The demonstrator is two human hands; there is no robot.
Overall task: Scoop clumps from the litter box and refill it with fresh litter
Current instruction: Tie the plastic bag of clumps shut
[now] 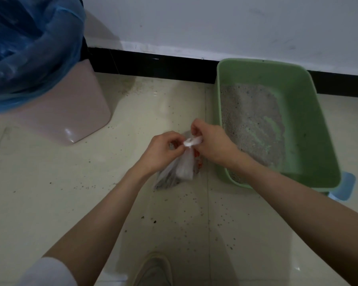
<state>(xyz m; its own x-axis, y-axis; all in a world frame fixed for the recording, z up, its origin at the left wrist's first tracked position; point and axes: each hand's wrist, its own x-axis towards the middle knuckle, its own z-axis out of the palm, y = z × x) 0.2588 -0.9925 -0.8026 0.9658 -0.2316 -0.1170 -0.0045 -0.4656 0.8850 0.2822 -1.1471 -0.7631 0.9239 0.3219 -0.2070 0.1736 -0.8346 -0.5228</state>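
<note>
Two bare hands meeting over one small clear plastic bag with red print (186, 165): left hand (160, 150) with fingers curled, pinching the twisted white top of the bag; right hand (212, 141) likewise curled, pinching the same white knot (192, 140) from the other side, both grips closed on the plastic. Bag standing on the pale glossy tiled floor (50, 193), neck gathered tight, grey granular clumps showing through the lower left corner. Just right of the bag, one light green rectangular plastic litter box (310, 112), set against the wall with its near corner beside the right forearm. Inside it a thin, uneven layer of grey litter (248, 120), green bottom showing through in streaks near the middle. One pale blue flat plastic piece (343, 186) sticking out from behind the box's near right corner; what it is cannot be told. Further left, well apart from the bag, one pink plastic waste bin (70, 116) lined with one blue translucent bin bag (27, 52) folded over its rim. Dark specks of scattered litter grains (194, 219) across the floor between bag and camera. At the bottom edge, one light-coloured shoe (155, 269) and one white sleeve (48, 273) on the left arm. Black skirting board (153, 66) under a white wall (215, 23).
</note>
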